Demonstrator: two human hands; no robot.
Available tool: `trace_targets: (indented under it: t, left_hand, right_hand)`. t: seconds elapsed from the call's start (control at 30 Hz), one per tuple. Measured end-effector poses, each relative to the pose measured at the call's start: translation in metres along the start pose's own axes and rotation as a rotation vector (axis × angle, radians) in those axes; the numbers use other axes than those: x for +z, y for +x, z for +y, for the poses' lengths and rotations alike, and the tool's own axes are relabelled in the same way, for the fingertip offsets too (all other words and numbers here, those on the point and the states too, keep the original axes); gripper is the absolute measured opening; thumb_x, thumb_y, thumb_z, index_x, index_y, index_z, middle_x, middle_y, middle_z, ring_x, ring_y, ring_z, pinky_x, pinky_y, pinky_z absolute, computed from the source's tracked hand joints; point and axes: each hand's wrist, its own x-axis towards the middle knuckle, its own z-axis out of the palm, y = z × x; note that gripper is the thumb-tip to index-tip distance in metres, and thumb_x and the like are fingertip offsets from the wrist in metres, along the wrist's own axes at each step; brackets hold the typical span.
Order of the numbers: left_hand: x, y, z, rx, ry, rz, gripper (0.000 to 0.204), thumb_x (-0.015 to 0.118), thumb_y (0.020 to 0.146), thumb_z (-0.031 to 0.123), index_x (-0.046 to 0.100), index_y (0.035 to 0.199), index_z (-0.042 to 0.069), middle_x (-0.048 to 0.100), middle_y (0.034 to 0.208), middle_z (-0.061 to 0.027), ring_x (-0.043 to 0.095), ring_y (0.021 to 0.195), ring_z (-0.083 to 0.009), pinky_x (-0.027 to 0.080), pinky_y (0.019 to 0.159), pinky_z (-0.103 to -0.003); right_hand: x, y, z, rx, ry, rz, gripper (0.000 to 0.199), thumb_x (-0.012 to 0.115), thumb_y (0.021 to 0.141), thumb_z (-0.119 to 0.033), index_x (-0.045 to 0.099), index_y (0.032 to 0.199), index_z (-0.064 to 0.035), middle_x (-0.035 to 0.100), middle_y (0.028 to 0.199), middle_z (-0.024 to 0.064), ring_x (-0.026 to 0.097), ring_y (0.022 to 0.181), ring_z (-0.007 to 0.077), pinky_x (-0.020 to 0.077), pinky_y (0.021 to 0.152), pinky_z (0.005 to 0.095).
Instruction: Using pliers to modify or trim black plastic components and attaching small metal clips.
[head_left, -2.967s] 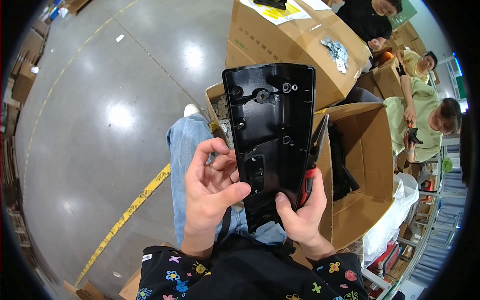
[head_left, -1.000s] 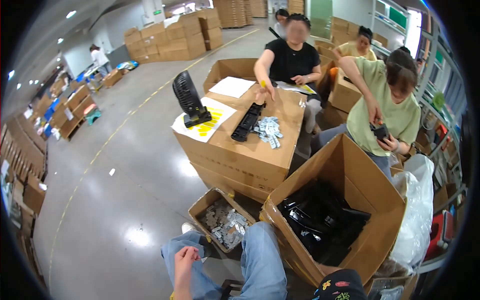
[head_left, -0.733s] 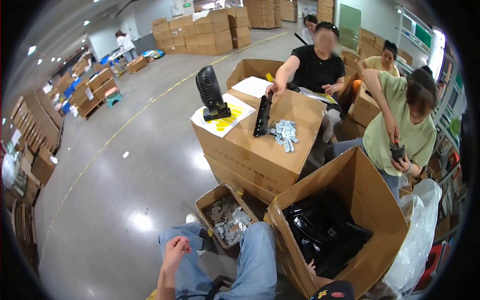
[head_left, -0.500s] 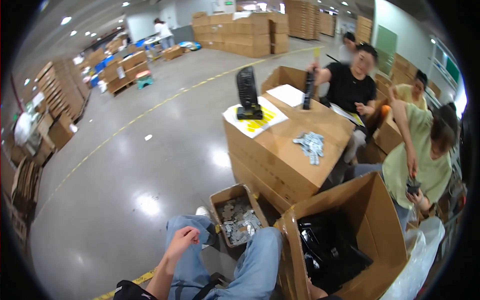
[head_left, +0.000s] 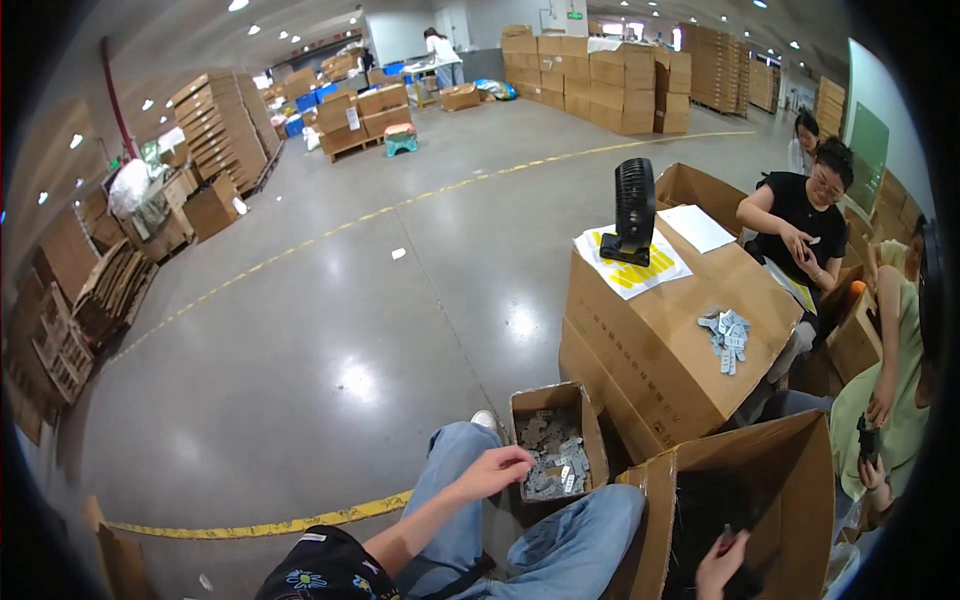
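My left hand (head_left: 497,471) reaches over the near left rim of a small carton (head_left: 516,425) standing by my knees. Its fingers are bunched, and anything between them is hidden. Grey flat plates (head_left: 560,462) lie loosely piled in that carton. Inside the large open carton (head_left: 655,520) at my right, my right hand (head_left: 718,572) is closed round a small dark and red tool (head_left: 727,541). Dark contents (head_left: 715,500) show below it, too blurred to make out.
Ahead, a big closed carton (head_left: 615,340) carries a black fan (head_left: 634,210), yellow-marked paper (head_left: 655,275), a white sheet (head_left: 697,228) and a pile of grey plates (head_left: 727,338). Two co-workers (head_left: 800,215) (head_left: 885,385) sit close on the right, both handling small things.
The view has swung left. My left hand has gone from above my knee to the small carton. My right hand now shows with the tool. The black-shirted co-worker's raised dark object is gone from view.
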Motion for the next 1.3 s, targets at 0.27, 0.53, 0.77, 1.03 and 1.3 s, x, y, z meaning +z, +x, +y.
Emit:
trace_targets:
  t: [0.27, 0.53, 0.77, 1.03, 1.3]
  left_hand:
    - [0.082, 0.049, 0.090, 0.448, -0.049, -0.229, 0.089, 0.074, 0.078, 0.020, 0.014, 0.144, 0.010, 0.039, 0.137, -0.0140, 0.040, 0.127, -0.0215, 0.035, 0.101, -0.035]
    - [-0.045, 0.121, 0.030, 0.038, -0.826, 0.111, 0.031, 0.055, 0.089, 0.018, 0.047, 0.117, 0.006, 0.062, 0.094, -0.0087, 0.063, 0.080, -0.0168, 0.052, 0.071, -0.031]
    - [-0.101, 0.128, 0.030, -0.053, -0.998, 0.299, 0.039, 0.054, 0.091, 0.038, 0.058, 0.114, 0.006, 0.063, 0.101, -0.0051, 0.062, 0.088, -0.0142, 0.051, 0.080, -0.030]
    - [-0.083, 0.130, 0.015, 0.080, -1.052, 0.231, 0.061, 0.054, 0.094, 0.018, 0.018, 0.142, 0.009, 0.039, 0.135, -0.0054, 0.044, 0.120, -0.0174, 0.036, 0.103, -0.035]
    - [-0.087, 0.131, 0.007, -0.057, -0.790, 0.056, 0.071, 0.068, 0.086, 0.022, 0.023, 0.139, 0.006, 0.049, 0.121, -0.0039, 0.051, 0.102, -0.0133, 0.047, 0.083, -0.030]
  right_hand:
    - [-0.025, 0.051, -0.321, -0.570, 0.497, -0.347, 0.023, 0.058, 0.082, 0.002, 0.051, 0.104, 0.0012, 0.060, 0.078, 0.0101, 0.058, 0.069, 0.0146, 0.0461, 0.061, 0.0259]
    - [0.189, 0.132, -0.369, -0.559, 0.348, -0.272, 0.022, 0.059, 0.086, -0.012, 0.046, 0.073, 0.0002, 0.048, 0.059, 0.0132, 0.047, 0.053, 0.0222, 0.0392, 0.052, 0.0331]
    - [0.499, 0.103, -0.146, -0.191, -0.347, -0.856, 0.035, 0.061, 0.081, -0.033, 0.062, 0.105, -0.0080, 0.065, 0.097, 0.0212, 0.063, 0.094, 0.0386, 0.0501, 0.081, 0.0477]
    - [0.586, 0.018, -0.163, -0.128, -0.346, -0.968, 0.039, 0.062, 0.081, -0.029, 0.055, 0.113, -0.0085, 0.064, 0.098, 0.0209, 0.062, 0.096, 0.0378, 0.0501, 0.081, 0.0478]
    - [0.501, -0.021, -0.148, 0.100, -0.385, -0.800, 0.046, 0.063, 0.080, -0.025, 0.048, 0.122, -0.0091, 0.064, 0.099, 0.0206, 0.062, 0.098, 0.0369, 0.0500, 0.082, 0.0479]
